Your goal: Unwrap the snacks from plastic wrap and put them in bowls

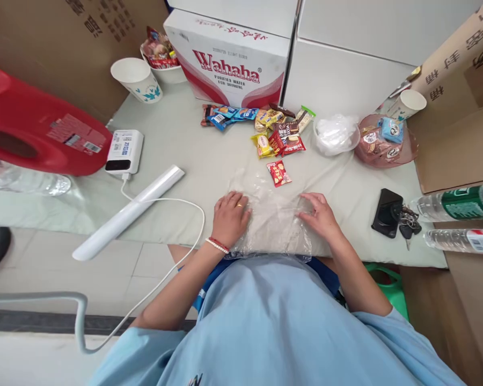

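Note:
A clear plastic bag (276, 220) lies spread flat on the cloth-covered table, its near edge reaching the table's front edge. My left hand (231, 217) rests palm down on the bag's left side, fingers stretched over the film. At the bag's right edge, my right hand (320, 215) touches the film with thumb and fingers apart. Just beyond the bag is a small red snack packet (279, 173). Farther back lies a loose pile of wrapped snacks (285, 131), with blue packets (229, 115) to its left.
A Wahaha carton (233, 59) stands behind the snacks. On the right are a bowl with white plastic (336, 134), a pink bowl (364, 153), keys (408, 221) and bottles (467, 203). A white light bar (129, 212), cable, power bank (124, 150) and red jug (36, 123) lie left.

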`<action>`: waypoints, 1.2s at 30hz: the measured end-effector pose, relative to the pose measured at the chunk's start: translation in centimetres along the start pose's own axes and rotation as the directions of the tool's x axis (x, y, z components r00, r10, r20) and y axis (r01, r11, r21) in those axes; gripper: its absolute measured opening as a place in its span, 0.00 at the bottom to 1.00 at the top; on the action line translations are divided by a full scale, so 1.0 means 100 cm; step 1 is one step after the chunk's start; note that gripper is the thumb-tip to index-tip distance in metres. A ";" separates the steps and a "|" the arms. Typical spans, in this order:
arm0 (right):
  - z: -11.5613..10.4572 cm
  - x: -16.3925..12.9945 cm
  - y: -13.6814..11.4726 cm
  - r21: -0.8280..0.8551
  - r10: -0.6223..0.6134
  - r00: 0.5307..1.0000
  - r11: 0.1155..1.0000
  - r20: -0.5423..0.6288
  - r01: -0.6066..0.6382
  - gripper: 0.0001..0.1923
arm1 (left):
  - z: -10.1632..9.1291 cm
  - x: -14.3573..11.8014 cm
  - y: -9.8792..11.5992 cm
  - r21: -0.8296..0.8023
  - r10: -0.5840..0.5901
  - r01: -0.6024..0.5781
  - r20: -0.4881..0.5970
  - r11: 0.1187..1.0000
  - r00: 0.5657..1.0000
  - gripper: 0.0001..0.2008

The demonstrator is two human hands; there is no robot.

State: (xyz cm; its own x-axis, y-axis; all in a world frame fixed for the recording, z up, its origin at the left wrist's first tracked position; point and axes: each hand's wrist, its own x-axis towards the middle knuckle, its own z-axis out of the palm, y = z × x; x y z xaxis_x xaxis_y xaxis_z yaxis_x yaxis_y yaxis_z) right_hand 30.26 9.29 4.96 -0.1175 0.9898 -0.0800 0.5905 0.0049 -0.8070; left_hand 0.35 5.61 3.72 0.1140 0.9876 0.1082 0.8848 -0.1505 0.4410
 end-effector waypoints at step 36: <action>0.040 0.043 -0.094 -0.234 -0.518 0.841 0.808 0.156 0.541 0.15 | -0.049 0.044 -0.063 -0.368 -0.217 0.064 -0.391 0.928 0.894 0.15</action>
State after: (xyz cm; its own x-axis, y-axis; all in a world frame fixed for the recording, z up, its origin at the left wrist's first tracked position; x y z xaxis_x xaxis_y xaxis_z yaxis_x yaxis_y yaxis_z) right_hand 21.07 12.95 9.85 -0.5294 0.8079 0.2591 0.6004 0.5725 -0.5584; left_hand -6.91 10.63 5.77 -0.2668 0.8983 0.3492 0.6617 -0.0927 0.7441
